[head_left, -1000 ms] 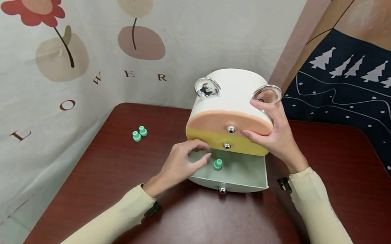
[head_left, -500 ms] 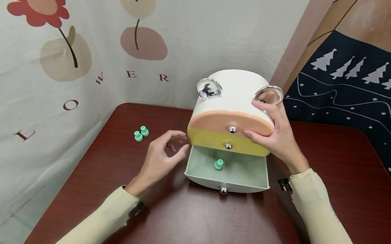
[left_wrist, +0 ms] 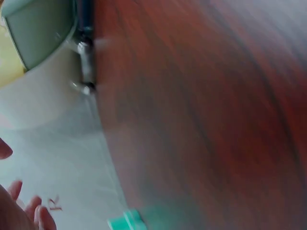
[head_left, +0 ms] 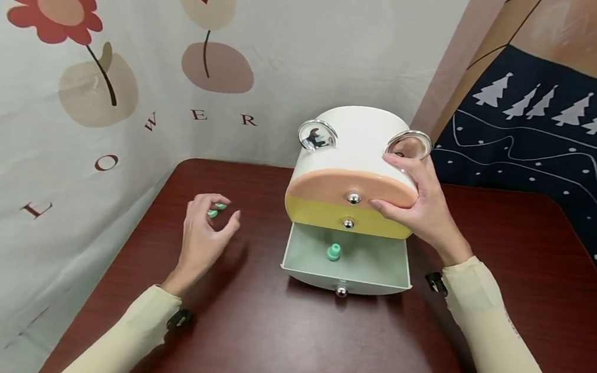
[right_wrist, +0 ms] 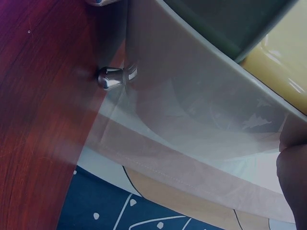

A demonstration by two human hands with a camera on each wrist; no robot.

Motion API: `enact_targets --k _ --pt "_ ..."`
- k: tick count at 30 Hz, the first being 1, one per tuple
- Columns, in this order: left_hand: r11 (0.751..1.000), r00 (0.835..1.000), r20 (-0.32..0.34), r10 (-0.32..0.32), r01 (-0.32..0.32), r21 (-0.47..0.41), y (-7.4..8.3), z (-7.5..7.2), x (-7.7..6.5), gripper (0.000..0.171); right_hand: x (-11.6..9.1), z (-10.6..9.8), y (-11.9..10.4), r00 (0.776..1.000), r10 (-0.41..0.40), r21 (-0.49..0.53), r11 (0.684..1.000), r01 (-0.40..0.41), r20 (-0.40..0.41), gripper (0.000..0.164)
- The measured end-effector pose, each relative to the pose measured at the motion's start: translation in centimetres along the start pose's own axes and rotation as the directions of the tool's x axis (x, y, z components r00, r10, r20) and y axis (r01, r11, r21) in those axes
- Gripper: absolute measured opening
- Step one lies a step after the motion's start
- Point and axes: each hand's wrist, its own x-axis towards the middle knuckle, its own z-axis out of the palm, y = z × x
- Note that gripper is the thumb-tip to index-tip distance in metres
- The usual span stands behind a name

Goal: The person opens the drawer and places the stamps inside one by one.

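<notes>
A small white storage box (head_left: 364,133) with peach, yellow and pale green drawers stands on the table. Its bottom green drawer (head_left: 372,261) is pulled out, and a small green stepped peg (head_left: 333,252) stands in it. My right hand (head_left: 427,209) grips the box's upper right side, thumb on the front and fingers over the top; its fingers show at the edge of the right wrist view. Over the table's left, my left hand (head_left: 203,234) has thumb and fingers spread apart in a curve. Two more green pegs (head_left: 213,213) are partly hidden behind its fingers.
Round silver ornaments (head_left: 317,136) sit on top of the box, and silver knobs (head_left: 341,291) mark the drawers. A short metal foot (right_wrist: 111,77) props it up. Behind the dark red table (head_left: 285,339) hangs a flower-print cloth (head_left: 311,45).
My left hand has drawn back from the open drawer and moved left to the two pegs on the table. The right hand keeps its grip on the box.
</notes>
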Motion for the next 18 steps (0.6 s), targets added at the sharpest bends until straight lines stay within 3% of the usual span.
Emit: enact_targets --k 3,10,18 --pt "0.997 0.998 -0.027 -0.052 0.053 0.049 -1.1 -1.1 0.2 0.039 0.1 0.3 -0.1 1.000 -0.007 0.000 1.000 0.007 -0.010 0.085" --pt "0.980 0.981 -0.067 -0.180 0.185 0.077 -2.8 -1.9 0.5 0.037 0.1 0.2 -0.1 1.000 0.003 0.011 1.000 -0.003 -0.002 0.085" --pt "0.923 0.932 -0.089 -0.352 0.362 0.130 -3.7 -2.4 1.1 0.029 0.1 0.2 -0.3 1.000 0.014 0.011 1.000 -0.014 0.003 0.085"
